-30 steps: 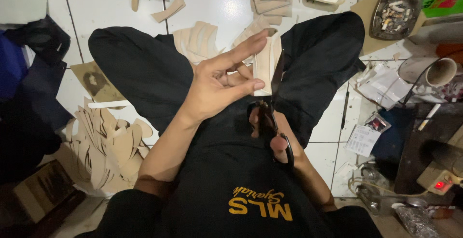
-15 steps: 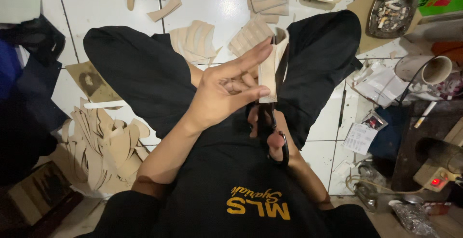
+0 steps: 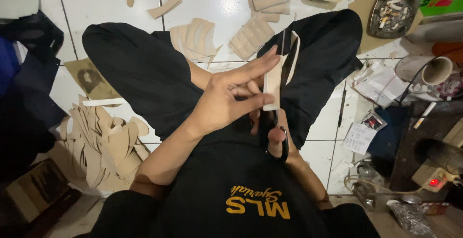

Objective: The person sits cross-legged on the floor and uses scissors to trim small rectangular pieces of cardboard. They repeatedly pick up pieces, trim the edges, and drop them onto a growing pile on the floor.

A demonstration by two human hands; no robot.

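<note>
Tan leather strip [image 3: 275,81] stands upright over the lap, centre of view, pinched at its lower end by the left hand [image 3: 226,100]: thumb + bent fingers press it, index finger stretched up along its left edge. A thin trimmed sliver hangs off the strip's right side near the top. Black scissors [image 3: 275,134] sit just under the strip w/ blades pointing up behind it; right hand [image 3: 277,132] grips the handle loops, fingers closed thru them, mostly hidden by the left hand. Person sits cross-legged in black trousers on a white tiled floor [image 3: 222,6]. Far: fanned stacks of cut tan pieces [image 3: 251,35]. Near left: big heap of tan offcuts [image 3: 99,144]. Far right: ashtray [image 3: 393,11] on cardboard; right: paper cup [image 3: 436,71] & paper scraps.
</note>
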